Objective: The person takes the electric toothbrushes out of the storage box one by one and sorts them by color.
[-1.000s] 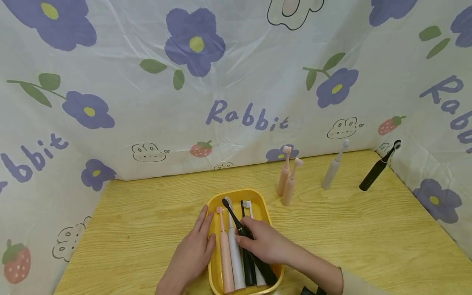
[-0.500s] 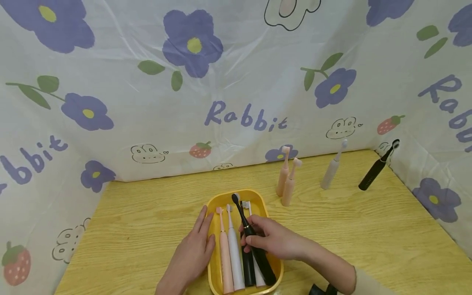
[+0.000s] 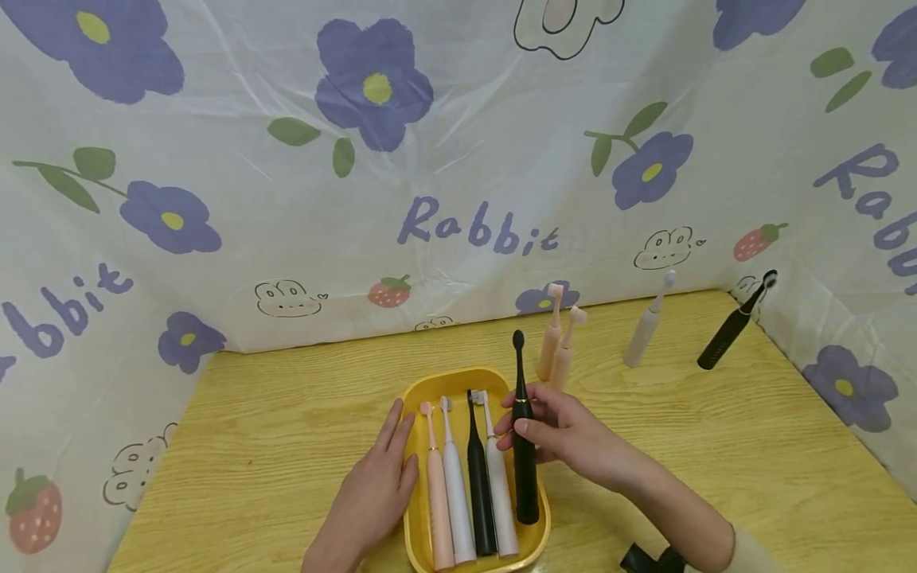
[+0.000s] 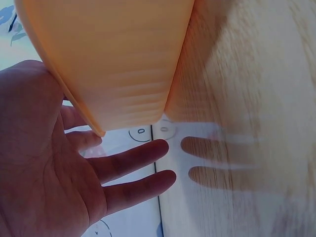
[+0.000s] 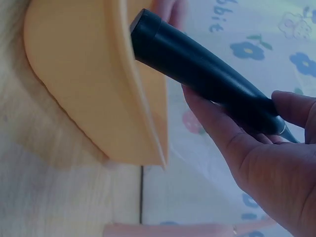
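Note:
My right hand (image 3: 573,434) grips a black electric toothbrush (image 3: 525,469) between thumb and fingers, its brush head pointing up, above the right side of a yellow tray (image 3: 458,380). In the right wrist view the handle's bottom end (image 5: 148,32) is beside the tray's rim. My left hand (image 3: 376,485) rests on the tray's left rim with fingers extended; the left wrist view shows two straight fingers (image 4: 143,190) below the tray wall. Side by side in the tray lie a pink toothbrush (image 3: 440,509), a white one (image 3: 458,509), a black one (image 3: 481,497) and a pale one (image 3: 502,501).
Two pink toothbrushes (image 3: 550,346) stand upright on the wooden table (image 3: 286,430) behind the tray. Farther right stand a light grey toothbrush (image 3: 642,338) and a black toothbrush (image 3: 727,338). A patterned cloth (image 3: 473,159) encloses the table's back and sides.
My right hand has lifted the black toothbrush and moved it right, turning it from slanted to nearly straight. The toothbrushes beneath are uncovered. My left hand has stayed on the rim.

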`<state>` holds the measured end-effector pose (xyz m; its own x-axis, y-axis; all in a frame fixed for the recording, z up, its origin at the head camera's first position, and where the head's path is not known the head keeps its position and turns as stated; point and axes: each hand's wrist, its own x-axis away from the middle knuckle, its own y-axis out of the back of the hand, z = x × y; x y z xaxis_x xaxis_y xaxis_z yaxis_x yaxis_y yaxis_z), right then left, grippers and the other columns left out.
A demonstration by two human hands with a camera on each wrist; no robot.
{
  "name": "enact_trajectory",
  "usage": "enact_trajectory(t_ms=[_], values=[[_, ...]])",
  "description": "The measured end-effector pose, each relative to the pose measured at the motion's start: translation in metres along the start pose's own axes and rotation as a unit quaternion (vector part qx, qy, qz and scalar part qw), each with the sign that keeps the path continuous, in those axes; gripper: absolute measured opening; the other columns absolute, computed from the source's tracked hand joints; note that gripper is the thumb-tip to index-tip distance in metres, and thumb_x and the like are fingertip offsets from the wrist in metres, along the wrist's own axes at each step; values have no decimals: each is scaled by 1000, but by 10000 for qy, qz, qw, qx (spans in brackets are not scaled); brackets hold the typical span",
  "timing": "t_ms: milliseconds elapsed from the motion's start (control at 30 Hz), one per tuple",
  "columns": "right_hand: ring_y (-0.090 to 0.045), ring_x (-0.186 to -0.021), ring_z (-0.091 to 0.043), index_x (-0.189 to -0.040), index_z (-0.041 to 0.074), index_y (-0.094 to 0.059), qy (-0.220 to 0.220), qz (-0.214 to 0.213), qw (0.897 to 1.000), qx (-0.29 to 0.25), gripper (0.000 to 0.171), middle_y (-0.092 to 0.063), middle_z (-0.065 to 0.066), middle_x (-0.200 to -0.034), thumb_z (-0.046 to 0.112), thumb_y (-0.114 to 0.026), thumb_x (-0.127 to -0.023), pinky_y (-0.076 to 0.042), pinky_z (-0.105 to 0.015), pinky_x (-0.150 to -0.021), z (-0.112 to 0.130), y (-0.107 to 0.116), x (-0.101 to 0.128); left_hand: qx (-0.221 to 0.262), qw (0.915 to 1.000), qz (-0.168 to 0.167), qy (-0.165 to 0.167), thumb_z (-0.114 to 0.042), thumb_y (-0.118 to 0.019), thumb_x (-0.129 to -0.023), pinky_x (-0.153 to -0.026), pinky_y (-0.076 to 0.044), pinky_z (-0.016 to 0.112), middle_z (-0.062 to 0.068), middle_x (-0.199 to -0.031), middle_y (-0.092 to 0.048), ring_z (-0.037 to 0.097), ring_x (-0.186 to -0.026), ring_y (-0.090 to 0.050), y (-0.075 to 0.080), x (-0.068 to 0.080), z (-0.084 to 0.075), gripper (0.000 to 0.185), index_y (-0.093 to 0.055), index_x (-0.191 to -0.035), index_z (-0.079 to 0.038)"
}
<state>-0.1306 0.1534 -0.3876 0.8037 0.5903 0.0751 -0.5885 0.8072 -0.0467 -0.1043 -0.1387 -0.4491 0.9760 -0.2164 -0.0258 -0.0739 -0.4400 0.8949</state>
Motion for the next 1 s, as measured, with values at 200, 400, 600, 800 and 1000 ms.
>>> enact_trajectory(t_ms=[200, 400, 600, 800, 1000], values=[[-68, -111, -30, -139, -11, -40, 152, -325, 9993, -112, 37, -61, -29, -125, 8, -49, -108, -58, -50, -89, 7, 12, 8, -18, 10000, 8, -2, -21, -54, -106, -94, -53, 54, 12, -169, -20, 39, -122, -61, 0, 0, 0, 55, -40, -157, -3], [-68, -110, -30, -140, -11, -40, 261, -416, 9986, -174, 37, -61, -29, -124, 6, -48, -108, -57, -52, -90, 10, 17, 14, -26, 10000, 5, -9, -21, -54, -106, -93, -54, 54, 12, -169, -20, 39, -123, -61, 0, 0, 0, 56, -40, -157, -4], [-68, -111, -28, -137, -8, -42, 314, -628, 9975, 79, 35, -62, -24, -124, 9, -50, -108, -58, -48, -89, 9, 26, 22, -33, 10000, -3, -12, -21, -53, -106, -95, -53, 55, 12, -169, -20, 39, -124, -60, 0, 0, 0, 56, -39, -157, -4], [-68, -111, -25, -136, -10, -39, 343, -837, 9957, 184, 36, -63, -21, -122, 11, -50, -109, -58, -47, -88, 7, 40, 33, -16, 10000, 12, -12, -21, -53, -107, -94, -53, 54, 12, -169, -21, 39, -123, -61, -1, 0, 0, 55, -40, -157, -4], [-69, -111, -22, -137, -10, -40, 216, -962, 9949, 209, 37, -64, -19, -122, 11, -50, -109, -58, -45, -87, 2, 53, 40, 6, 10000, 63, 46, -22, -53, -106, -94, -53, 53, 12, -169, -20, 38, -122, -61, -1, 0, -1, 56, -39, -158, -5]])
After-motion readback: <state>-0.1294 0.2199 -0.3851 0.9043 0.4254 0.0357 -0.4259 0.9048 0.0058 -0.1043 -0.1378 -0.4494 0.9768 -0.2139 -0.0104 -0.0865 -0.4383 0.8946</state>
